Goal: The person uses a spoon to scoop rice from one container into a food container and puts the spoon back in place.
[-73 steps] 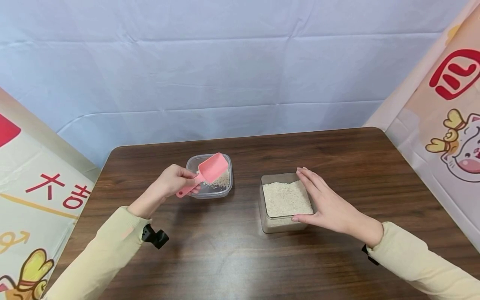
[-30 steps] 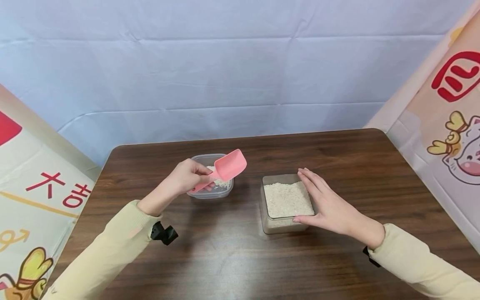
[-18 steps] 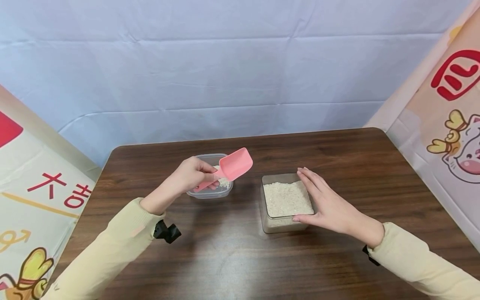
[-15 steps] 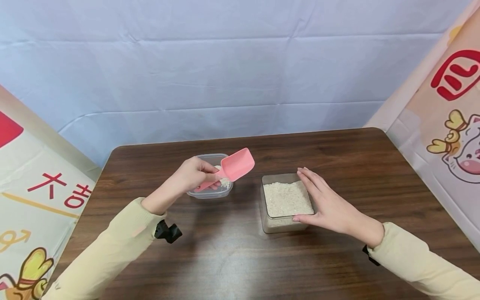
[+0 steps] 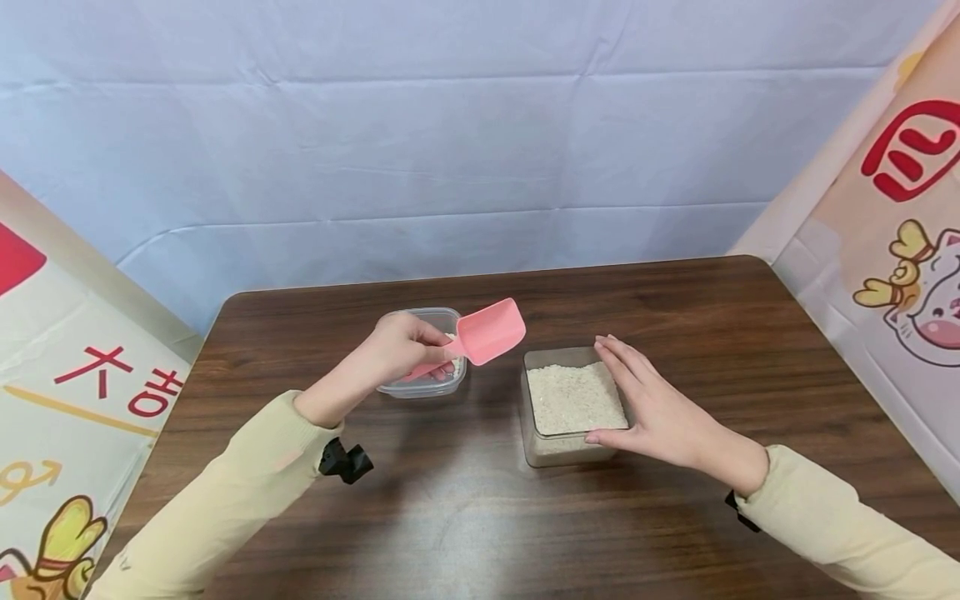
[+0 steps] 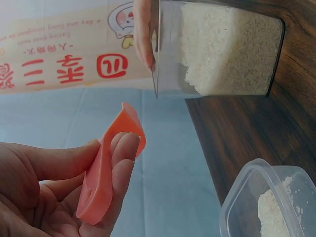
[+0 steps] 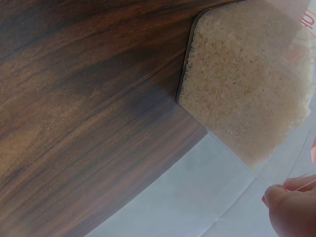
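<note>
A pink scoop [image 5: 492, 332] hangs in the air, its handle pinched between thumb and fingers of my left hand [image 5: 401, 343]. Its bowl shows no rice and points right, toward a tall see-through box [image 5: 534, 446] well filled with rice [image 5: 576, 400]. My right hand [image 5: 663, 417] holds that box at its right side, thumb on the near rim and fingers at the far rim. Below and behind the left hand stands a small clear tub [image 5: 427, 392], partly hidden by the hand and scoop. In the left wrist view a small heap of rice [image 6: 271, 215] lies in it.
Both containers stand on a dark wooden table [image 5: 465, 517], the tub left of the box with a gap between. A pale blue cloth [image 5: 480, 150] hangs behind the table's far edge. Printed banners [image 5: 900, 275] flank it on both sides.
My left hand has carried the scoop rightward, from over the small tub to the gap beside the rice box. The right hand and both containers have stayed in place.
</note>
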Action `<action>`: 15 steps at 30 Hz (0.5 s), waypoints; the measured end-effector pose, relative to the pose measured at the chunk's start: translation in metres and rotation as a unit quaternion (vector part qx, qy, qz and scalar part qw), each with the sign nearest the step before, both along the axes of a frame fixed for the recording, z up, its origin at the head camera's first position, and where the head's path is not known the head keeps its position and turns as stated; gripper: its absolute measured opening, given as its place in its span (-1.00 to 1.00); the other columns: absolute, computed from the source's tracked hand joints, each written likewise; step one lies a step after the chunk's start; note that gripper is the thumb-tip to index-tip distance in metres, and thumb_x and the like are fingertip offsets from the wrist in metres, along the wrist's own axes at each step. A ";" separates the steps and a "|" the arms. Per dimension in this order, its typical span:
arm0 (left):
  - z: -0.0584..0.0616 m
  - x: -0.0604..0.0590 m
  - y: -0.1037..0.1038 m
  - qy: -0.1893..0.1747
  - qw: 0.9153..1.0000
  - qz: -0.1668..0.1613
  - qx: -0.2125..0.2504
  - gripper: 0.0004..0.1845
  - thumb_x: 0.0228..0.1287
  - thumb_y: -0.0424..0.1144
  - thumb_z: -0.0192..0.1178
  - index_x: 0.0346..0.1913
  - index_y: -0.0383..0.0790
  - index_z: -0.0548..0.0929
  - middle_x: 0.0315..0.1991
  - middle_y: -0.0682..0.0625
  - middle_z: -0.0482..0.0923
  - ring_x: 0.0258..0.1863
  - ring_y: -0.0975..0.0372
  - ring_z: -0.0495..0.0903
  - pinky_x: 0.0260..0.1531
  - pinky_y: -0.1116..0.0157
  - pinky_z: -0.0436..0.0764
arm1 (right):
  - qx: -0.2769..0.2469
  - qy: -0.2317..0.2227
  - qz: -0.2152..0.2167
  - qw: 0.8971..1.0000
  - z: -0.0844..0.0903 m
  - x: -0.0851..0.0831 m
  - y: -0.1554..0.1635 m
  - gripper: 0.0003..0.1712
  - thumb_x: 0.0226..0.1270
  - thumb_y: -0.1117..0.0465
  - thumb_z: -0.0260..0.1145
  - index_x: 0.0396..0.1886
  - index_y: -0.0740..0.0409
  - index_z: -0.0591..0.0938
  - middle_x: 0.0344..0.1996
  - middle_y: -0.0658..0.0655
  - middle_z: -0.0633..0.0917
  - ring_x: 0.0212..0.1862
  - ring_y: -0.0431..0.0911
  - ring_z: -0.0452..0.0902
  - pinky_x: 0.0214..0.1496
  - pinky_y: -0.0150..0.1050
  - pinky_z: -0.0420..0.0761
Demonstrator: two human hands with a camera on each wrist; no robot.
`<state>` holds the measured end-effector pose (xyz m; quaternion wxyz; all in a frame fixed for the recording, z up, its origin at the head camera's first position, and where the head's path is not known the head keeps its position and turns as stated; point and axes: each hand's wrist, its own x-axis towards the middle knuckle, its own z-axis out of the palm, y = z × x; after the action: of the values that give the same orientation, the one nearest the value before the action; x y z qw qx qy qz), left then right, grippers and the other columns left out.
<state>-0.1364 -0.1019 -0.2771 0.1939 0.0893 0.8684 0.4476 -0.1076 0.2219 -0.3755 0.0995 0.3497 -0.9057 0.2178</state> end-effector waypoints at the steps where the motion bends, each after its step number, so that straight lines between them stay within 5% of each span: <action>1: 0.000 0.000 0.001 0.000 1.000 0.000 0.001 -0.80 0.14 -0.42 0.21 -0.19 -0.48 0.65 -0.48 -0.19 0.65 -0.50 0.13 0.67 -0.39 0.25 0.67 | 0.001 0.000 -0.001 1.000 0.000 0.000 0.000 0.21 -0.11 -0.28 0.39 0.35 0.37 0.09 0.35 0.23 0.11 0.37 0.06 -0.02 0.36 -0.51 -0.10; 15: 0.002 -0.001 0.009 -0.007 0.999 -0.032 0.010 -0.85 0.16 -0.47 0.16 -0.25 -0.50 0.64 -0.53 -0.17 0.62 -0.59 0.20 0.61 -0.43 0.36 0.64 | 0.003 -0.002 -0.004 1.000 -0.001 -0.001 0.000 0.22 -0.12 -0.28 0.39 0.36 0.35 0.08 0.36 0.22 0.10 0.37 0.06 -0.02 0.36 -0.50 -0.07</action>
<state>-0.1377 -0.0926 -0.2752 0.2131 0.1154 0.8593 0.4505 -0.1085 0.2221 -0.3764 0.0973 0.3455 -0.9081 0.2156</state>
